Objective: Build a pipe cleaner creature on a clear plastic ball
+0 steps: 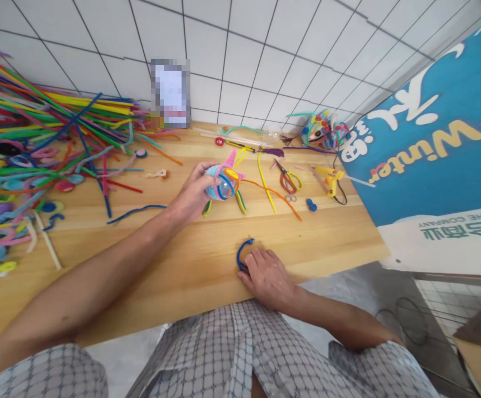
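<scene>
Left fingers [212, 181] grasp a round light-blue fuzzy craft [225, 188] from its left. Right fingers [261, 257] overlap a curved blue fuzzy stem [238, 256], grip unclear.

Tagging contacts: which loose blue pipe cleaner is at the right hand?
The curved blue pipe cleaner, its bend opening toward the right hand; the other loose blue ones lie apart from that hand.

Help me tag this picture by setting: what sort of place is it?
Probably a craft workspace: a wood-topped table holds a heap of colourful pipe cleaners, scissors and a yellow glue gun.
</scene>
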A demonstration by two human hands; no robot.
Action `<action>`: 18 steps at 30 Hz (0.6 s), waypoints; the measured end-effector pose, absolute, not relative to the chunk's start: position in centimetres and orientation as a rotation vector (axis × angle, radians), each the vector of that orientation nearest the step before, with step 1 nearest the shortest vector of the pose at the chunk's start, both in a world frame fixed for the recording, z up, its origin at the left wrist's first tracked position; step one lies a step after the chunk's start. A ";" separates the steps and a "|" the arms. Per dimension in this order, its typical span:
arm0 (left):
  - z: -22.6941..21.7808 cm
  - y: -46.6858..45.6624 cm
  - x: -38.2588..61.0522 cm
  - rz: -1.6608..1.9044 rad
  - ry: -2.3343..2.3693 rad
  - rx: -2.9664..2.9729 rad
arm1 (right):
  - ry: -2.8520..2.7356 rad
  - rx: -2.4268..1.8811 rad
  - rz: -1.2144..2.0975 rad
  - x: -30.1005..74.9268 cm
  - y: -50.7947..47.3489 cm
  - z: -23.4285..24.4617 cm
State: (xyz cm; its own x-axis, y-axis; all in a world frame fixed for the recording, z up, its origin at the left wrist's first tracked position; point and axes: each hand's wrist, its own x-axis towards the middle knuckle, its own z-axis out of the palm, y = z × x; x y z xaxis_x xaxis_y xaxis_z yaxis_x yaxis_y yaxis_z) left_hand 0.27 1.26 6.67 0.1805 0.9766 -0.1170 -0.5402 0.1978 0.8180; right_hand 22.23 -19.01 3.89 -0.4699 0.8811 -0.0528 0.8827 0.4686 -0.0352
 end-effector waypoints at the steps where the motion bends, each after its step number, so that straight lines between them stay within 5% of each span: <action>1: 6.6 1.3 0.3 1.213 0.761 0.712 | 2.691 1.581 -0.057 22.1 -19.1 3.5; 6: 6.5 1.3 0.5 1.214 0.771 0.686 | 2.743 1.584 0.004 23.6 -16.2 3.0; 13: 7.7 0.7 0.6 1.183 0.791 0.711 | 2.562 2.332 0.141 29.2 -2.9 7.7; 18: 8.4 -0.2 0.9 1.153 0.774 0.758 | 3.111 2.298 -0.253 26.8 -0.5 8.9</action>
State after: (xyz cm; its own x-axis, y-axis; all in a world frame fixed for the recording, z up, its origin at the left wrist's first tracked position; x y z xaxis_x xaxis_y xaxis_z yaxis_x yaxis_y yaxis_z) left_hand 0.88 -0.18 8.40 0.2208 0.9658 -0.1363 -0.4915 0.2308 0.8397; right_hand 26.78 -0.46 8.95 -0.1301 0.8727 0.4706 0.7854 0.3804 -0.4883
